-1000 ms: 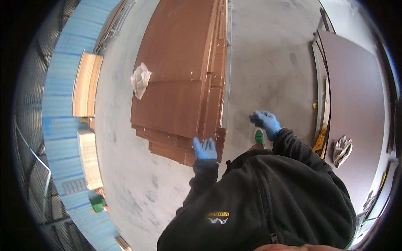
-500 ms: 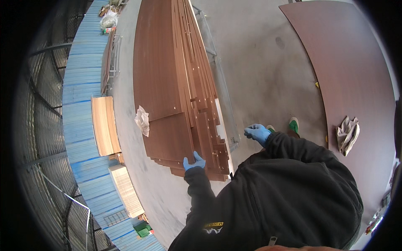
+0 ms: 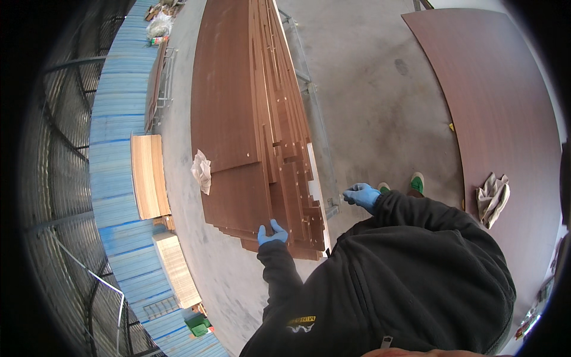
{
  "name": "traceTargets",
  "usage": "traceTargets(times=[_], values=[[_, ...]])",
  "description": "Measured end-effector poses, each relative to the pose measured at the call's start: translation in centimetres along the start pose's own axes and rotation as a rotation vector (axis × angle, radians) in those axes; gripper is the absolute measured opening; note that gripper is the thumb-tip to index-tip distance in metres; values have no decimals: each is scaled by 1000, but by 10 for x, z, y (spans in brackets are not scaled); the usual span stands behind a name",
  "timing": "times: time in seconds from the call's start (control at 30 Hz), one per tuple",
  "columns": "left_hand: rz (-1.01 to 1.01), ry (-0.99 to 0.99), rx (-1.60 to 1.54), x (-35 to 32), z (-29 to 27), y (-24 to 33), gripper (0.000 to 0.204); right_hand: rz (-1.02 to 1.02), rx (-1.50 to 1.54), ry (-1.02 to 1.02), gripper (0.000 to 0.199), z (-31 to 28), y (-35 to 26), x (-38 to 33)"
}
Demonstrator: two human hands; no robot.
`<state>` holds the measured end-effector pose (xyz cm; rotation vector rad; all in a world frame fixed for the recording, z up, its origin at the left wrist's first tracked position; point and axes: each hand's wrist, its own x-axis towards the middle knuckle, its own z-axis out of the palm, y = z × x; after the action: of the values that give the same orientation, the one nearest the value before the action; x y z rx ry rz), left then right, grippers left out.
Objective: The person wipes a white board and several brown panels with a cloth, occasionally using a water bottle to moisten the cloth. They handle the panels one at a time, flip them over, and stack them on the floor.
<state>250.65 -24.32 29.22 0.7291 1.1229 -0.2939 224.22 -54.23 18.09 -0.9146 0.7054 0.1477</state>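
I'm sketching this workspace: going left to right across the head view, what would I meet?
Upper pale wooden board stack, crumpled whitish cloth, left hand, right hand, right green shoe, crumpled beige glove.

A metal frame (image 3: 304,77) carries stacked brown boards (image 3: 229,119); crumpled pale fabric (image 3: 492,200) lies on the brown panel (image 3: 493,107)

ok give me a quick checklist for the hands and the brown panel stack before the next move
1. Blue-gloved left hand, grip open: ok
2. Left hand touching the stack of flat brown wood-look panels: cannot tell; it is at the near edge
3. Blue-gloved right hand clear of the stack: ok
4. Panels lined up flush: not ok, right-hand edges staggered
5. Stack top free of loose things: not ok, a crumpled off-white cloth-like item lies at its left edge
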Motion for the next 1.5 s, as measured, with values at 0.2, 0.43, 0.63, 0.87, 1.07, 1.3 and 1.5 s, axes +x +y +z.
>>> traceTargets(times=[0.2,0.43,0.63,0.87,1.07,1.3,1.5], values=[[-7,30,-23,10,-2,-13,36,16,-18,5,37,-1,4,8],[9,13,28,14,-2,-17,43,72,37,40,39,3,11,23],[-24,-55,130,18,-8,-14,45,64,-161,0,43,25,2,48],[-83,-156,314,21,-20,2,47,-113,-326,-25,47,73,-48,88],[-123,-128,389,24,-19,19,46,-28,-384,-97,43,91,-25,86],[-72,-87,418,34,-16,17,53,104,-493,-93,49,54,-23,70],[201,64,466,31,-11,-3,57,-19,-256,21,48,-24,-68,70]])
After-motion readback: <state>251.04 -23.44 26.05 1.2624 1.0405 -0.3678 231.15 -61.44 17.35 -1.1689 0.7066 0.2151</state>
